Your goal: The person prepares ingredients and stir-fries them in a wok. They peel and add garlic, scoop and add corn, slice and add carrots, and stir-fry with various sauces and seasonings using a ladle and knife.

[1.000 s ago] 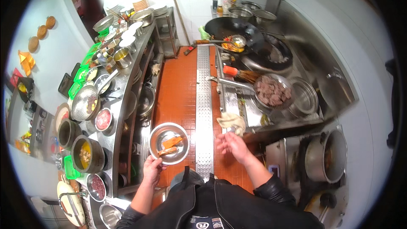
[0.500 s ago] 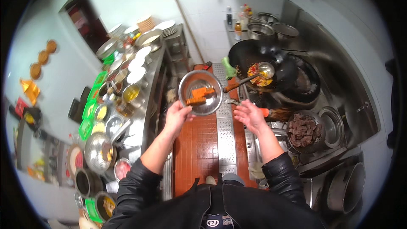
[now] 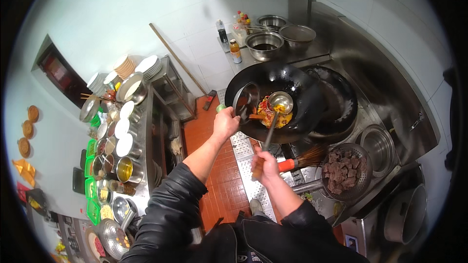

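My left hand (image 3: 227,124) is closed on the rim of a steel bowl (image 3: 244,101), tipped on its side over the left part of a black wok (image 3: 304,79). An orange piece of food (image 3: 256,116) shows at the bowl's lower edge; whether others are still inside I cannot tell. In my right hand (image 3: 265,166) is the wooden grip of a long ladle (image 3: 281,101). Its round metal head rests in the wok among red and yellow chopped food (image 3: 274,118). A green cloth (image 3: 221,108) shows just behind my left hand.
Right of my right hand lie a brush with an orange handle (image 3: 287,164) and a strainer of dark meat chunks (image 3: 345,170). Behind the wok stand steel pots (image 3: 264,44) and a sauce bottle (image 3: 235,51). A counter with plates (image 3: 126,144) and green trays (image 3: 90,166) runs along the left.
My left hand has carried the bowl from above the floor to the wok and tipped it. My right hand, open before, has taken hold of the ladle. The view has turned right.
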`<state>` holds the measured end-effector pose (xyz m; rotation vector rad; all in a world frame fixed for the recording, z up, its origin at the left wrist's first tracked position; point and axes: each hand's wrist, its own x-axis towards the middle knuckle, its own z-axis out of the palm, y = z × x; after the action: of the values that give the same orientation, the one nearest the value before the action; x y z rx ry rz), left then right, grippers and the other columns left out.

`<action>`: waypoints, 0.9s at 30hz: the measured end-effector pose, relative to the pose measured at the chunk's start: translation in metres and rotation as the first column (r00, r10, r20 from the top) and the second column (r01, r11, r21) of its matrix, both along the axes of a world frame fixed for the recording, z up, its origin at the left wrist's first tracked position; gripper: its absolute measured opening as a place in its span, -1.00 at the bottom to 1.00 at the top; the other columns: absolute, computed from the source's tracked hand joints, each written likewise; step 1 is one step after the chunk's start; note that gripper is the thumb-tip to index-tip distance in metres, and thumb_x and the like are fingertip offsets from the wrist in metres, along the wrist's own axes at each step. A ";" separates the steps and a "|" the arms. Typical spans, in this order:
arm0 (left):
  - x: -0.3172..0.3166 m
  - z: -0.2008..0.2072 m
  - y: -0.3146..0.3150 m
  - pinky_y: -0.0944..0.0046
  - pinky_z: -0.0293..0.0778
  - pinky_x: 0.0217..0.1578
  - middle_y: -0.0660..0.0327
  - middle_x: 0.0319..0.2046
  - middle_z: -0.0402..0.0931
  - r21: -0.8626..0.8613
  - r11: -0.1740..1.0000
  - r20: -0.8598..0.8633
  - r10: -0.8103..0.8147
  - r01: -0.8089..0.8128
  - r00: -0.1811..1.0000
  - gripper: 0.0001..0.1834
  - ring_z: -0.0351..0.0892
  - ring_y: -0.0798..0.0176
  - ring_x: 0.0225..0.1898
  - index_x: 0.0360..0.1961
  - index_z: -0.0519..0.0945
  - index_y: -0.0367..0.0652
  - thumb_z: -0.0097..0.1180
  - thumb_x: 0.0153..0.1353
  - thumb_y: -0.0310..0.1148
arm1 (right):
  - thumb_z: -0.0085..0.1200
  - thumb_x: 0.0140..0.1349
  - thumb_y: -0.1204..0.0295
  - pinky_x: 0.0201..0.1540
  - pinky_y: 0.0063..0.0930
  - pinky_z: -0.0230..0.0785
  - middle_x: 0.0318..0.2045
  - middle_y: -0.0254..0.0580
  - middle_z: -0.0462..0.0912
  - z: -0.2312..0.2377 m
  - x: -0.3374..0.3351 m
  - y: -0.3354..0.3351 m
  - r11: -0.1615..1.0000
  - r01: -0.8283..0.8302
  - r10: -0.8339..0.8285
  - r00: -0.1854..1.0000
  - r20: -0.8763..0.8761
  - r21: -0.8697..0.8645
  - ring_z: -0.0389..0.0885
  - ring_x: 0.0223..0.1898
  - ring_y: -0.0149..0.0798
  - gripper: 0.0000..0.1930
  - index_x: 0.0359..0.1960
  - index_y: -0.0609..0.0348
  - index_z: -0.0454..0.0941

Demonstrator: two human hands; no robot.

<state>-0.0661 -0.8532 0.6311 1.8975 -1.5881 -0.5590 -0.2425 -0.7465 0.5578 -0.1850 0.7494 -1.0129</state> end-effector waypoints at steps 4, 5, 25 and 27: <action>-0.007 -0.020 -0.023 -0.02 0.50 -0.09 -0.10 -0.24 0.56 -0.274 0.953 0.162 -0.085 0.127 0.983 -0.87 0.55 -0.20 -0.13 -0.40 0.56 -0.28 0.17 0.01 -0.45 | 0.06 0.15 0.55 -0.59 -0.50 0.36 -0.48 -0.27 0.59 0.022 -0.064 -0.002 0.997 -0.039 0.009 0.904 -0.426 -0.061 0.49 -0.60 -0.39 -0.77 -0.14 0.18 0.43; -0.009 -0.024 -0.030 -0.02 0.50 -0.08 -0.10 -0.21 0.55 -0.326 0.934 0.161 -0.095 0.144 0.982 -0.87 0.54 -0.21 -0.11 -0.40 0.56 -0.29 0.16 0.01 -0.47 | 0.06 0.14 0.59 -0.62 -0.51 0.34 -0.47 -0.22 0.60 0.031 -0.079 -0.002 0.988 -0.131 0.072 0.847 -0.527 -0.076 0.47 -0.63 -0.44 -0.81 -0.20 0.19 0.41; -0.016 -0.029 -0.076 -0.02 0.54 -0.13 -0.10 -0.25 0.64 -0.028 0.988 0.124 -0.146 0.151 0.981 -0.88 0.63 -0.23 -0.18 -0.40 0.58 -0.32 0.12 0.03 -0.48 | 0.00 0.07 0.55 -0.23 -0.15 0.47 -0.39 0.12 0.62 0.092 -0.129 0.082 0.882 -0.444 -0.119 0.111 -0.987 -0.156 0.63 -0.34 0.13 -0.42 0.23 0.26 0.37; -0.022 -0.027 -0.077 0.01 0.55 -0.15 -0.12 -0.39 0.62 0.123 0.984 -0.241 -0.100 0.132 0.965 -0.84 0.63 -0.20 -0.26 -0.42 0.56 -0.32 0.20 0.03 -0.42 | -0.01 0.10 0.57 -0.30 -0.34 0.42 -0.48 -0.08 0.55 0.095 -0.116 0.085 0.907 -0.406 -0.022 0.212 -0.977 -0.108 0.53 -0.42 -0.22 -0.45 0.22 0.17 0.40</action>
<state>-0.0882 -0.9298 0.6039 1.7678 -1.5457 -0.9300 -0.3589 -0.6619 0.6524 -1.3423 1.6556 -0.6579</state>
